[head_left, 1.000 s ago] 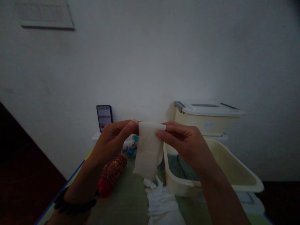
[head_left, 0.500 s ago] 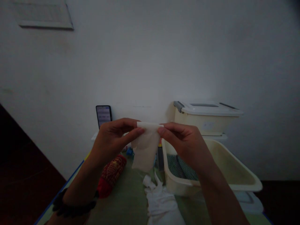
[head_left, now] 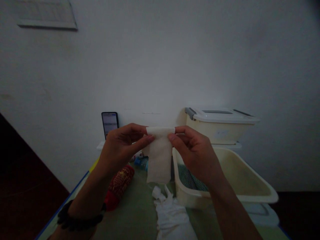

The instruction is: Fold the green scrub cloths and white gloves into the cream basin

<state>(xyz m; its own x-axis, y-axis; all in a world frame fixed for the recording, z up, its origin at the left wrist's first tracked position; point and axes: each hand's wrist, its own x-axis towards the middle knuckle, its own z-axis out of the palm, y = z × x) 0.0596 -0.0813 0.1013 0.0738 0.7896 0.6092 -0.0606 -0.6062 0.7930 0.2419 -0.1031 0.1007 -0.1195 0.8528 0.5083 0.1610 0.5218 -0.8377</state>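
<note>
A pale, soft white sock [head_left: 160, 160] hangs limp in the air, its upper edge stretched level between both hands. My left hand [head_left: 122, 143] pinches the upper left corner between thumb and fingers. On the other side, my right hand [head_left: 193, 150] grips the upper right corner in the same way. Below the hanging end, crumpled white cloth [head_left: 172, 213] lies on the table. Under my left forearm rests a red bundle with a gold pattern [head_left: 121, 181], partly hidden.
A cream open bin [head_left: 250, 173] with green-grey knitted fabric [head_left: 190, 180] inside stands at the right. Behind it is a lidded storage box [head_left: 217, 128]. A phone [head_left: 110, 123] leans on the wall, and a small blue-capped bottle [head_left: 141, 162] lies behind the sock.
The hanging sock has swung slightly right and now hangs straighter. Both hands have risen a little, still pinching its upper edge.
</note>
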